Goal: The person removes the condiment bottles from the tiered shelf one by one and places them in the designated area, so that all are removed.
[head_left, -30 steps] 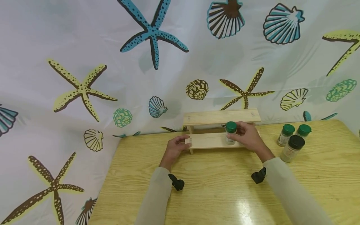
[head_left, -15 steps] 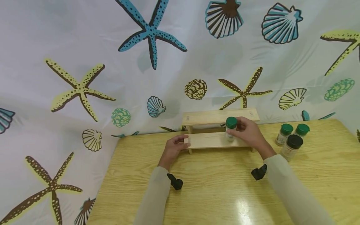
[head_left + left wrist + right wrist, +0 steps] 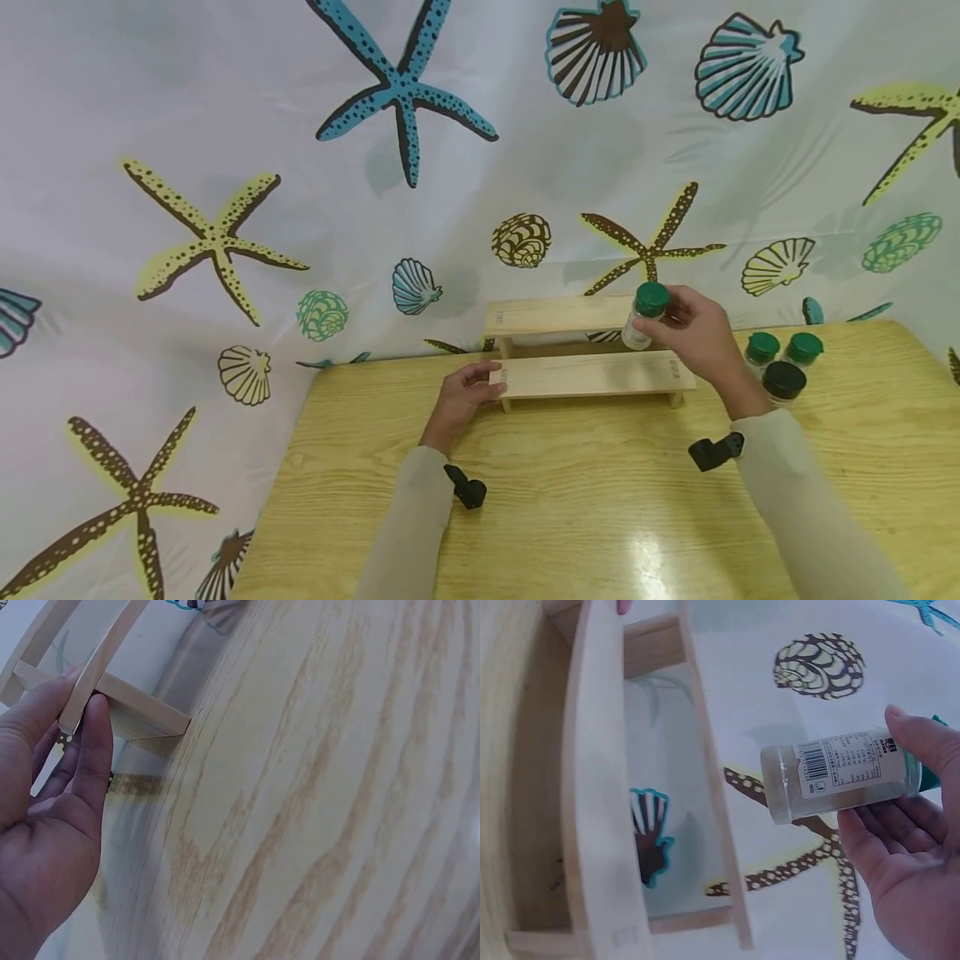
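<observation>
A two-tier wooden rack (image 3: 585, 377) stands against the back cloth. My left hand (image 3: 463, 397) pinches the left end of its lower board between thumb and fingers, which the left wrist view shows close up at the board's end (image 3: 86, 682). My right hand (image 3: 697, 337) holds a clear spice jar (image 3: 638, 331) with a green lid (image 3: 652, 298), raised in front of the upper board's right part. Seen from the right wrist, the jar (image 3: 840, 774) has a white label with a barcode, and its base is apart from the rack (image 3: 600, 787).
To the right on the wooden table (image 3: 570, 500) stand a black-lidded jar (image 3: 783, 382) and two green-lidded jars, one nearer (image 3: 762, 347) and one farther right (image 3: 805, 347). A cloth (image 3: 465, 200) printed with starfish and shells hangs behind the table.
My right hand has lifted the spice jar off the lower board and moved it up and to the right. The left hand keeps its place on the rack.
</observation>
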`<state>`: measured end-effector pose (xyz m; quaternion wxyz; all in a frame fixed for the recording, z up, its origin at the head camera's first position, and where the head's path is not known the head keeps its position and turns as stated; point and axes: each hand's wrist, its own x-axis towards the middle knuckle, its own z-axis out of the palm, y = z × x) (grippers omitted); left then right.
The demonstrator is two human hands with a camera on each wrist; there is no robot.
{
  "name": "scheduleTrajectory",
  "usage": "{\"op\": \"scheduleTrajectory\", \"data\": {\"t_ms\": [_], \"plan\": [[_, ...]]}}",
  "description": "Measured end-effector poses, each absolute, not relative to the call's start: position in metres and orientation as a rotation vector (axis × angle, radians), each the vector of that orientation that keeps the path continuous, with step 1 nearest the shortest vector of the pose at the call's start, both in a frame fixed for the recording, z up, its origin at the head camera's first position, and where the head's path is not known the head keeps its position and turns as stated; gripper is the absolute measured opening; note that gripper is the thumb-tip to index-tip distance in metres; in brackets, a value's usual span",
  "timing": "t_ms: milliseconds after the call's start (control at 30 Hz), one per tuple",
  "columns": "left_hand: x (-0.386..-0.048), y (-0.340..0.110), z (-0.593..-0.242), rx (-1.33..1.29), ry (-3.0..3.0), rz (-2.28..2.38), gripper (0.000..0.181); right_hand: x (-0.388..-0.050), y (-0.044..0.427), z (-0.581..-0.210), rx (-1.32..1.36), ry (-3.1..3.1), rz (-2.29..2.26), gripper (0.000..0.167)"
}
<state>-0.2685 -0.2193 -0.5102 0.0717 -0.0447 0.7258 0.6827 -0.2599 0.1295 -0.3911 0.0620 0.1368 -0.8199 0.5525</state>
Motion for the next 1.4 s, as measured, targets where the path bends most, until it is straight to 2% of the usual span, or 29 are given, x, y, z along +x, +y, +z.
{"op": "scheduleTrajectory", "data": {"t_ms": [500, 700, 1033, 1167, 1400], "plan": [[-0.268, -0.217, -0.511, -0.123, 2.148, 2.103, 0.04, -0.252, 0.196, -0.363, 0.241, -2.393, 1.542, 0.039], [-0.267, -0.216, -0.511, -0.108, 2.146, 2.104, 0.04, -0.245, 0.227, -0.365, 0.064, -2.445, 1.468, 0.035], [-0.267, -0.218, -0.512, -0.124, 2.144, 2.106, 0.04, -0.231, 0.269, -0.386, -0.14, -2.461, 1.278, 0.042], [-0.267, -0.219, -0.512, -0.121, 2.13, 2.109, 0.039, -0.234, 0.291, -0.412, -0.198, -2.454, 1.26, 0.047], [-0.267, -0.219, -0.511, -0.097, 2.152, 2.09, 0.04, -0.286, 0.378, -0.542, -0.121, -2.398, 1.198, 0.05]]}}
